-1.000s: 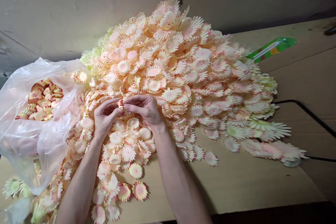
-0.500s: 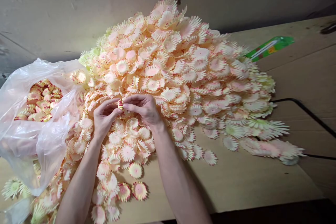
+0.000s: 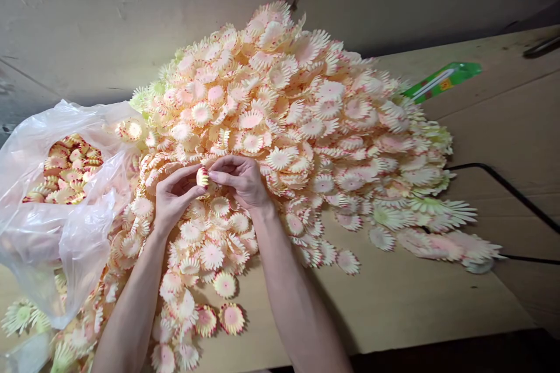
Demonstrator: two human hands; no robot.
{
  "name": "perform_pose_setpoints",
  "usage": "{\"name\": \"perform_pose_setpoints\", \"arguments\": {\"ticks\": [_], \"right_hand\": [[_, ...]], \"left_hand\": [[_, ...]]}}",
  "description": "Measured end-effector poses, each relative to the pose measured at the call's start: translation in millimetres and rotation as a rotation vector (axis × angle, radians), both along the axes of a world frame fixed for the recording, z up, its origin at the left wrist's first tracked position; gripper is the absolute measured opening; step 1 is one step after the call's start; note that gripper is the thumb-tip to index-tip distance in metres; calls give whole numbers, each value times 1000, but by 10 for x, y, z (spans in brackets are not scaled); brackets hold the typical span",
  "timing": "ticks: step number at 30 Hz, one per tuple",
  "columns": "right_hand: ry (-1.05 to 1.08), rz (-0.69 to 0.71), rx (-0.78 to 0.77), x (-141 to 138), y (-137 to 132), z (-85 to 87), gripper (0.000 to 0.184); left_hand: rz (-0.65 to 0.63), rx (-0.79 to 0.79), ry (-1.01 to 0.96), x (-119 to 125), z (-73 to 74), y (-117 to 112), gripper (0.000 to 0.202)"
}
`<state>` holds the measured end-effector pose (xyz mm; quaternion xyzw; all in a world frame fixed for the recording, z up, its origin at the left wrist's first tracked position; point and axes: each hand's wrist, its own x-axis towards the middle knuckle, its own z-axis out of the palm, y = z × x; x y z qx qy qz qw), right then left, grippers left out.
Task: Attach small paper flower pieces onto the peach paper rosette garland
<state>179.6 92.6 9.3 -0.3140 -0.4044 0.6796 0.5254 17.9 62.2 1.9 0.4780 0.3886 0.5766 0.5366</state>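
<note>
A small artificial flower piece (image 3: 202, 177), cream with red-tipped petals, is pinched between both hands in front of the heap. My left hand (image 3: 177, 193) is closed on its left side, thumb and fingertips together. From the other side, my right hand (image 3: 240, 182) grips its right edge with thumb and index finger. Behind and below them spreads a big heap of flower pieces (image 3: 280, 105), pale pink and cream with scalloped petals. Two darker-edged flower pieces, one of them this pink-centred one (image 3: 231, 319), lie loose on the table below the hands.
On the left, a translucent plastic bag (image 3: 87, 233) holds several red-tipped flower pieces (image 3: 72, 166). A green packet (image 3: 444, 81) lies behind the heap at right. A black cable (image 3: 511, 186) crosses the cardboard (image 3: 503, 128). The wooden table (image 3: 415, 297) shows in front; a grey wall (image 3: 109, 23) stands behind.
The flower piece between my fingers has turned, showing more of its petals and pale face. Both hands stay nearly in place. The whole view has shifted slightly.
</note>
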Motion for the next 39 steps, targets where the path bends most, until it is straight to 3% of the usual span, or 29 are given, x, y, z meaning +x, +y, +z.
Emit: {"name": "perform_pose_setpoints", "arguments": {"ticks": [4,12,21,39], "right_hand": [[-51,6,57,-1,-3,-6,14],[-92,7,59,4,0,10,15],[-59,22,26,-4,-8,6,18],[-57,10,13,-11,-7,20,20]], "left_hand": [[20,19,-11,10,-1,-12,53],[138,-2,145,-3,12,-33,36],[110,6,139,-6,-37,-26,36],[96,-12,79,36,27,-28,38]]}}
